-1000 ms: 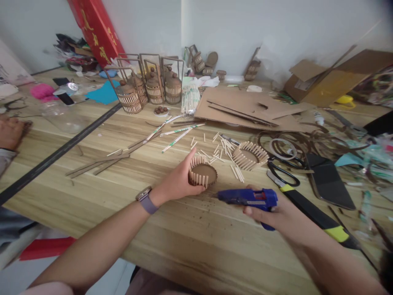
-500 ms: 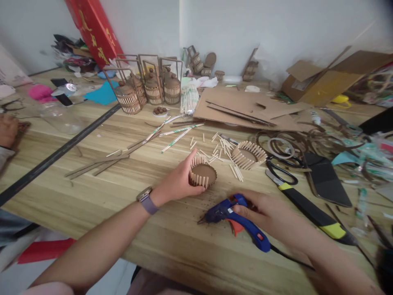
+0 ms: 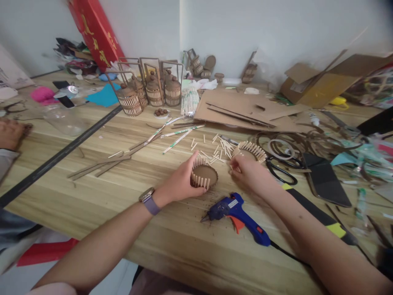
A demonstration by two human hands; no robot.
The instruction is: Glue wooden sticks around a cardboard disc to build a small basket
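Observation:
My left hand (image 3: 181, 180) grips the rim of a round brown base (image 3: 206, 175) with short pale sticks standing around part of its edge. My right hand (image 3: 250, 174) reaches over the table beside a second stick-edged ring (image 3: 253, 149); its fingers are pinched together over short sticks, and what they hold is too small to make out. Loose short sticks (image 3: 226, 146) lie scattered between the two pieces. A blue glue gun (image 3: 236, 211) with an orange trigger lies on the table below my right hand, its nozzle pointing left.
Finished small baskets with handles (image 3: 153, 90) stand at the back left. Cardboard (image 3: 239, 108) lies at the back middle. Black-handled scissors (image 3: 281, 170), a yellow-black cutter (image 3: 310, 209) and a phone (image 3: 327, 180) are at the right. Another person's hand (image 3: 10, 133) rests at the far left.
My right hand has let go of the glue gun, which now lies on the table, and has moved up to the loose sticks. My left hand still grips the base.

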